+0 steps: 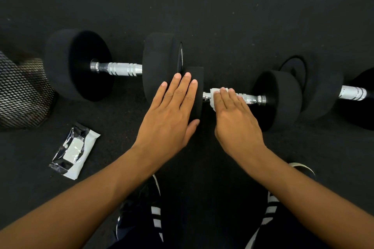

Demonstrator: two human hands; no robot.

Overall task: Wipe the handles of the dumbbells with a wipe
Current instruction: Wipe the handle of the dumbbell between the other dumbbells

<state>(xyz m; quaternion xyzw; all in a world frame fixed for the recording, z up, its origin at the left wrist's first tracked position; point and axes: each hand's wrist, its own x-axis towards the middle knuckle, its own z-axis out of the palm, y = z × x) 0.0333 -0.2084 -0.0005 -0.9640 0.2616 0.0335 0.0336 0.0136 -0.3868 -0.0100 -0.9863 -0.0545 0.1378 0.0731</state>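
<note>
Dim, soft overhead light; wide-angle edge distortion.

I count three dumbbells on the floor (222, 6): one at the far left (119, 68), one in the middle (277, 99) under my hands, and one at the right (353, 92), cut off by the frame edge. Each shows one chrome handle, so three handles. Five black weight heads are plainly visible; the sixth is only a dark sliver at the right edge. There is one white wipe (215, 97), one wipe packet (74, 150), and one mesh basket (22, 93). Two hands are mine, left hand (172, 113) and right hand (234, 119), and two shoes show below.
</note>
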